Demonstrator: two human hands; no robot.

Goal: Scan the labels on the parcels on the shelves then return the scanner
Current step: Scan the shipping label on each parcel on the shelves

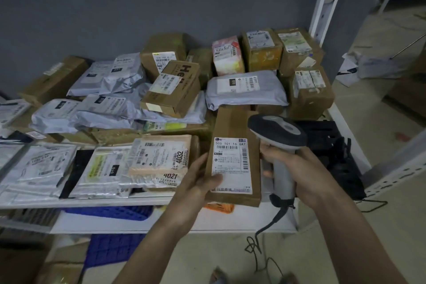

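Left grip (pixel 198 182): fingers curled round the lower left edge of a flat brown box (pixel 235 157), thumb lying on its white label (pixel 231 165). Box lies lengthwise at the front of the shelf (pixel 138 202), label face up, barcodes visible, top line reads 505 101 16 6A7.

Right grip (pixel 297 172): clamped round the grey handle of the scanner (pixel 280 145). Scanner is upright, just right of the box; dark head sits above the right grip and points toward the box and the parcels behind. Its black cord (pixel 260 235) hangs from the handle base, below the right grip, down to the floor (pixel 380 122).

Left of the left grip: a tan parcel (pixel 161 159) marked 4032 and 4021, then flat plastic mailers (pixel 41 168), labels up. Behind both grips: grey poly bags (pixel 244 90), a box (pixel 173 90) printed "Hell", and several taped cartons (pixel 309 92) against the grey wall (pixel 138 7).

Right of the right grip: a black object (pixel 334 145) at the shelf end, detail too dark to tell, and a white upright (pixel 322 2) of the rack.

Below the left grip: blue crates (pixel 110 212) under the shelf
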